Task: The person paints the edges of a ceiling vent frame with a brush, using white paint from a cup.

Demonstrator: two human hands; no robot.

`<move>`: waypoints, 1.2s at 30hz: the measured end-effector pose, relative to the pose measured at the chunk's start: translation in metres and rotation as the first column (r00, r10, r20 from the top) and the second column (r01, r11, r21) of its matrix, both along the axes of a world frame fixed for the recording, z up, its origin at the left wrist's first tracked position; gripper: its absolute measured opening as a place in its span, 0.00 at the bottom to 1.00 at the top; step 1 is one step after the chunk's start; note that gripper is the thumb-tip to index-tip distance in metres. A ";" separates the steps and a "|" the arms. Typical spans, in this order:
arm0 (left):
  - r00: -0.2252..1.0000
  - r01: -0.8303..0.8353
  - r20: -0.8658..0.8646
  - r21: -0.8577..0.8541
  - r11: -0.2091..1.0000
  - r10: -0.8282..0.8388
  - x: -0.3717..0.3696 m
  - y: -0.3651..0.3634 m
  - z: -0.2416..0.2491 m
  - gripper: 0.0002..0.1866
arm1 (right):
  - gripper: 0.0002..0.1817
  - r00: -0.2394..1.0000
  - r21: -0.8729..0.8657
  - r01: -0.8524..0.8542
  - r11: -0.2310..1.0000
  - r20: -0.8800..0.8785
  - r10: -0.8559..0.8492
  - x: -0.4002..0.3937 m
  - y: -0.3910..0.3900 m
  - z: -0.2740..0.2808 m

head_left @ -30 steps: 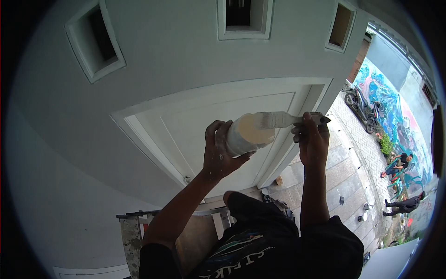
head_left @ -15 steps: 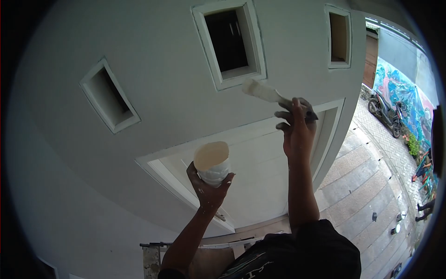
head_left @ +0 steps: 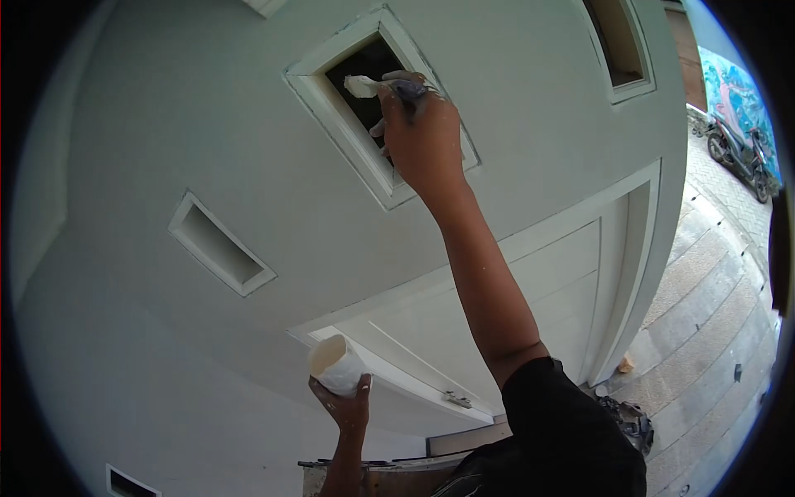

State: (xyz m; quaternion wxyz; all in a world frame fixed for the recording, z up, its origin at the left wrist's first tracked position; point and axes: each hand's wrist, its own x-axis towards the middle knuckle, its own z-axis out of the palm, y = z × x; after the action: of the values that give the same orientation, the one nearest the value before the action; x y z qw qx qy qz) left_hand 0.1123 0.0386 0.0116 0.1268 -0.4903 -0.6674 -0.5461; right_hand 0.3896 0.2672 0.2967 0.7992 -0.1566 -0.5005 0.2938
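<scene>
My right hand (head_left: 418,124) is closed on the handle of a brush (head_left: 361,85) with a whitish head, raised in front of the dark middle wall opening. The white frame (head_left: 344,141) around that opening lies partly behind my hand. Whether the bristles touch the frame cannot be told. Lower down, my left hand (head_left: 346,404) holds a white cup (head_left: 338,366), tilted so that its pale inside shows. Paint specks dot both hands.
Smaller framed openings are at the left (head_left: 222,244) and upper right (head_left: 617,45). Below is a white door (head_left: 513,306) with a handle (head_left: 456,399). A motorcycle (head_left: 739,157) stands on the paving at the right, near a painted wall.
My right hand has moved up and left with the brush, to the middle opening. My left hand and the cup sit lower in view. The camera view has shifted.
</scene>
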 end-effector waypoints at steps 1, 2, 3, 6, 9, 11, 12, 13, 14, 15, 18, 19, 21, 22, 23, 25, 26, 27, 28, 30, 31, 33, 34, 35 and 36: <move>1.000 -0.008 -0.013 0.001 1.000 0.008 -0.005 -0.004 -0.004 0.55 | 0.11 1.000 0.001 -0.008 1.000 -0.013 0.008 -0.001 0.005 0.002; 0.998 -0.057 0.039 -0.010 0.998 0.058 -0.008 -0.008 -0.008 0.56 | 0.11 1.000 0.006 0.003 1.000 -0.023 -0.003 -0.002 0.009 0.004; 0.990 -0.105 0.094 -0.024 0.994 0.107 -0.008 -0.009 -0.007 0.57 | 0.11 0.999 0.010 0.016 1.000 -0.031 -0.015 -0.004 0.014 0.007; 0.980 -0.159 0.112 -0.043 0.986 0.163 -0.007 -0.008 -0.004 0.58 | 0.10 0.982 0.118 0.190 0.975 -0.031 -0.188 -0.015 0.034 0.009; 0.975 -0.180 0.122 -0.062 0.982 0.186 -0.008 -0.004 -0.007 0.58 | 0.11 0.984 0.131 0.178 0.975 -0.007 -0.179 -0.022 0.038 0.015; 0.975 -0.184 0.114 -0.058 0.981 0.190 -0.006 -0.004 -0.009 0.55 | 0.12 0.999 0.091 0.036 0.995 -0.001 -0.036 -0.016 0.033 0.016; 0.975 -0.188 0.107 -0.056 0.981 0.193 -0.006 -0.004 -0.009 0.51 | 0.12 0.994 0.050 -0.106 0.993 -0.001 0.106 -0.010 0.028 0.017; 0.976 -0.186 0.104 -0.055 0.981 0.191 -0.007 -0.005 -0.010 0.51 | 0.12 0.994 0.050 -0.105 0.993 -0.003 0.105 -0.003 0.025 0.014; 0.973 -0.190 0.119 -0.062 0.980 0.196 -0.009 -0.006 -0.010 0.52 | 0.13 0.988 0.013 -0.146 0.989 -0.049 0.146 0.006 0.023 0.011; 0.970 -0.193 0.135 -0.068 0.979 0.200 -0.009 -0.005 -0.010 0.53 | 0.13 0.978 -0.020 -0.187 0.982 -0.095 0.185 0.011 0.023 0.009; 0.970 -0.176 0.161 -0.057 0.983 0.184 -0.007 -0.004 -0.009 0.54 | 0.13 0.997 0.064 0.009 0.998 -0.073 -0.005 -0.002 0.040 0.014; 0.970 -0.175 0.159 -0.058 0.983 0.183 -0.007 -0.005 -0.009 0.54 | 0.13 0.985 0.156 0.169 0.973 -0.062 -0.161 -0.009 0.045 0.017; 0.967 -0.177 0.175 -0.070 0.982 0.187 -0.007 -0.006 -0.009 0.55 | 0.12 0.989 0.169 0.148 0.974 -0.016 -0.148 -0.022 0.047 0.021; 0.968 -0.177 0.168 -0.070 0.982 0.187 -0.008 -0.008 -0.009 0.55 | 0.11 0.990 0.183 0.126 0.975 0.032 -0.134 -0.023 0.045 0.024; 0.971 -0.166 0.160 -0.079 0.983 0.177 -0.009 -0.009 -0.010 0.56 | 0.11 0.991 0.183 0.128 0.975 0.026 -0.135 -0.018 0.044 0.019; 0.974 -0.155 0.156 -0.082 0.984 0.167 -0.010 -0.008 -0.008 0.56 | 0.10 0.955 0.029 -0.287 0.958 -0.075 0.288 0.008 0.021 0.014; 0.973 -0.155 0.155 -0.098 0.983 0.169 -0.009 -0.009 -0.006 0.56 | 0.10 0.955 0.032 -0.287 0.957 -0.073 0.289 0.012 0.018 0.015; 0.972 -0.157 0.155 -0.116 0.981 0.174 -0.009 -0.010 -0.005 0.56 | 0.10 0.975 0.013 -0.214 0.977 -0.050 0.215 0.014 0.015 0.015; 0.972 -0.161 0.154 -0.118 0.980 0.178 -0.009 -0.009 -0.008 0.56 | 0.09 0.990 -0.006 -0.141 0.990 -0.026 0.140 0.015 0.014 0.014; 0.962 -0.226 0.133 -0.094 0.970 0.237 -0.013 -0.007 -0.016 0.54 | 0.10 0.999 0.090 -0.014 0.996 -0.032 0.017 -0.012 0.034 0.018; 0.963 -0.225 0.129 -0.091 0.970 0.236 -0.014 -0.007 -0.016 0.54 | 0.10 0.992 0.194 0.123 0.973 -0.048 -0.116 -0.023 0.042 0.023; 0.973 -0.201 0.095 -0.102 0.974 0.211 -0.017 -0.009 -0.016 0.53 | 0.11 0.994 0.215 0.103 0.971 -0.048 -0.095 -0.023 0.045 0.020; 0.973 -0.202 0.096 -0.100 0.974 0.212 -0.014 -0.009 -0.014 0.53 | 0.11 0.997 0.158 -0.054 0.986 -0.053 0.063 -0.009 0.034 0.016; 0.976 -0.158 0.139 -0.080 0.984 0.168 -0.011 -0.010 -0.010 0.54 | 0.12 0.974 0.104 -0.211 0.972 -0.065 0.218 0.002 0.026 0.014; 0.976 -0.114 0.180 -0.058 0.992 0.122 -0.009 -0.008 -0.007 0.55 | 0.12 0.974 0.108 -0.211 0.972 -0.063 0.218 0.009 0.022 0.013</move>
State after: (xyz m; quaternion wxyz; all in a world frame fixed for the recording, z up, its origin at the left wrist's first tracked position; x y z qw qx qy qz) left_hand 0.1028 0.0302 0.0044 0.0856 -0.4005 -0.7168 -0.5644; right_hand 0.3989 0.2896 0.3102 0.7877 -0.0499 -0.4985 0.3585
